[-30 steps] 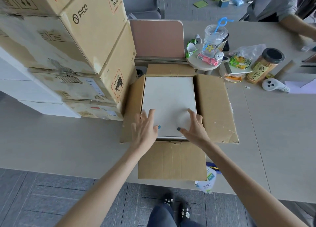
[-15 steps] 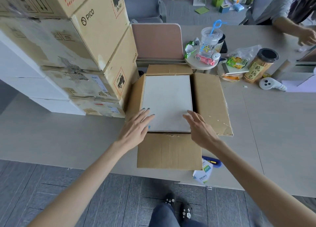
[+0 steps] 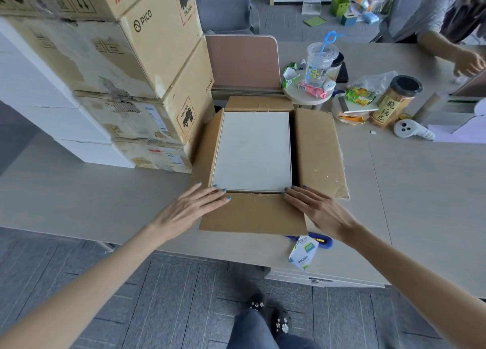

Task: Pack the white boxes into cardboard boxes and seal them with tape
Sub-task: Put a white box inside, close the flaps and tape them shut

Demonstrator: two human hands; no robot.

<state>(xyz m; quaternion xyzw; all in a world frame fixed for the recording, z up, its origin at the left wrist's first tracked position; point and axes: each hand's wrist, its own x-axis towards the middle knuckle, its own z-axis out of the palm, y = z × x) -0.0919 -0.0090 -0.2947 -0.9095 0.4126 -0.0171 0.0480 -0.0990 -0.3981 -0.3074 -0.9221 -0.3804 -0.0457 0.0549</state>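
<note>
the open cardboard box [image 3: 318, 151] is sitting mid-frame, its long axis running from the bottom edge toward the top. the white box [image 3: 252, 151] is lying flat inside it, filling the opening. the near flap [image 3: 252, 214] is lying folded outward toward the bottom of the frame, and both hands are resting on it: the left hand [image 3: 189, 209] on its left corner, the right hand [image 3: 320, 212] on its right corner. the hands are apart, fingers straight, gripping nothing, with fingertips at the white box's near edge. so the white box is lying straight ahead of both hands, above them in the frame, with neither hand clearly nearer. closing is looking like the next step, and this flap is probably needing a lift from beneath.

the pale worktop [image 3: 420, 204] is carrying everything. a stack of cartons [image 3: 118, 59] is standing close against the box's left side at upper left, and a blue knife [image 3: 324, 242] is lying just below the right wrist. i am not seeing any tape roll.
</note>
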